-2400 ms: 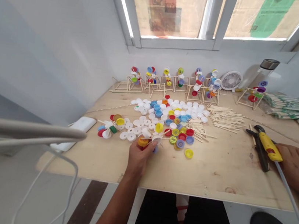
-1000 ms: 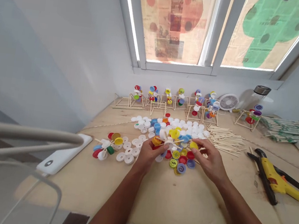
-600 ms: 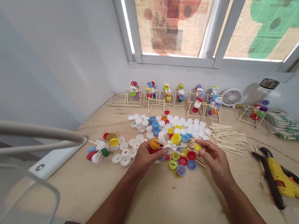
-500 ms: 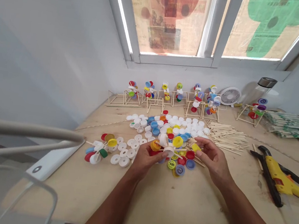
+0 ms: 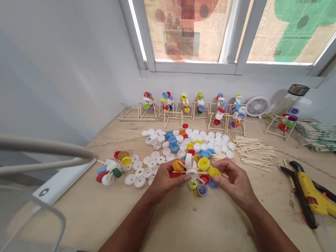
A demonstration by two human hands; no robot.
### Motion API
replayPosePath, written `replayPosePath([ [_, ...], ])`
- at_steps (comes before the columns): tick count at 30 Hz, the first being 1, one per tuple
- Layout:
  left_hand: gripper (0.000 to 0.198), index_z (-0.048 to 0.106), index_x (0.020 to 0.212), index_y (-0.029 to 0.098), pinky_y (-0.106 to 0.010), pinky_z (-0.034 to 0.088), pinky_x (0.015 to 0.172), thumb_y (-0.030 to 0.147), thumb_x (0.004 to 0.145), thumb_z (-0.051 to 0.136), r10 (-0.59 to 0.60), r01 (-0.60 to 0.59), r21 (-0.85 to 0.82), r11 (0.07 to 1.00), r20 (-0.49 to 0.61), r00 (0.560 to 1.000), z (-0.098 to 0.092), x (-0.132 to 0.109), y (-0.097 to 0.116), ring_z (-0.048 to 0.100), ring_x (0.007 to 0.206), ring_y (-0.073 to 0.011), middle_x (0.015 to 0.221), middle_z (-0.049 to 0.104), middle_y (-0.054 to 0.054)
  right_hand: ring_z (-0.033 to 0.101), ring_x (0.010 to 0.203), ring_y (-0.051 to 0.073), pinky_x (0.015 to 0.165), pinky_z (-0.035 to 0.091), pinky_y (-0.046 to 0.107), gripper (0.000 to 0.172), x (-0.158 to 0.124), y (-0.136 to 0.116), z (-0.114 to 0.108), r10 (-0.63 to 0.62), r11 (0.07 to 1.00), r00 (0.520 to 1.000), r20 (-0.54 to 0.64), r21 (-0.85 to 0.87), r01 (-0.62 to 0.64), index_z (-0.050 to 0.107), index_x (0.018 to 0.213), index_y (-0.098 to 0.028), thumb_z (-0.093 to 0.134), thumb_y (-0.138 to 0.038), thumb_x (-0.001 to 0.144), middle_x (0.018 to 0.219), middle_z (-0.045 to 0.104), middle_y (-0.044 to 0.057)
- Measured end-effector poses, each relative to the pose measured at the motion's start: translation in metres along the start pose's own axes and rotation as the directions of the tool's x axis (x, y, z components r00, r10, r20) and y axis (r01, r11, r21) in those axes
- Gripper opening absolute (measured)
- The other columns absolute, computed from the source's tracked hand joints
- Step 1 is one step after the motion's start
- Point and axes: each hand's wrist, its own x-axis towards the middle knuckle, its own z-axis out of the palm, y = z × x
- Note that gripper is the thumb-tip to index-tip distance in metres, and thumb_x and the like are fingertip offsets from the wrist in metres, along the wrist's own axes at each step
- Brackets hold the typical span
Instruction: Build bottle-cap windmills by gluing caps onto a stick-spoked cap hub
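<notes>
A: Which step is in hand?

B: I think you are fitting the yellow cap (image 5: 214,172) to the wheel (image 5: 191,173). This calls for a steady left grip (image 5: 165,180) and for the cap lined up with a stick end.

A: How does each grip stand?

B: Your left grip is closed on the left side of the wheel. Your right grip (image 5: 236,185) pinches the yellow cap, just right of the wheel, above the table (image 5: 196,234).

A: Do cap and stick touch?

B: I cannot tell; they are very near.
</notes>
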Motion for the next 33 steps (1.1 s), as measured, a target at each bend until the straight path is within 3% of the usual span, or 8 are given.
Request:
replayPosePath([
  [7,0.032,0.064,0.08,0.015,-0.02,0.041,0.056,0.031,0.058,0.082,-0.009,0.009,-0.022,1.0,0.014,1.0,0.0015,-0.0014,0.0008,0.051,0.063,-0.0095,0.072,0.058,0.0,0.057,0.101,0.021,0.086,0.047,0.035,0.035,0.0003,0.0036,-0.0005,0.006,0.999,1.0,0.02,-0.037,-0.006,0.06,0.101,-0.022,0.072,-0.039,0.073,0.106,0.062,0.007],
  [15,0.032,0.064,0.079,0.016,-0.02,0.041,0.055,0.032,0.058,0.081,0.0,0.0,-0.004,1.0,0.007,1.0,0.0025,-0.0007,0.0023,0.05,0.061,-0.0093,0.07,0.059,0.001,0.059,0.093,0.02,0.083,0.048,0.034,0.039,-0.0009,0.0,0.0007,-0.011,0.998,1.0,0.017,-0.06,0.012,0.06,0.103,-0.021,0.072,-0.042,0.072,0.1,0.064,0.006],
  [33,0.033,0.066,0.079,0.015,-0.022,0.042,0.055,0.033,0.056,0.082,-0.023,0.024,0.03,0.999,-0.002,1.0,0.0054,-0.0034,0.0048,0.052,0.062,-0.0114,0.071,0.06,-0.001,0.057,0.099,0.021,0.089,0.047,0.036,0.039,-0.0022,0.001,0.0009,-0.022,0.995,0.999,0.035,-0.099,0.026,0.057,0.109,-0.022,0.07,-0.036,0.075,0.105,0.062,0.006],
])
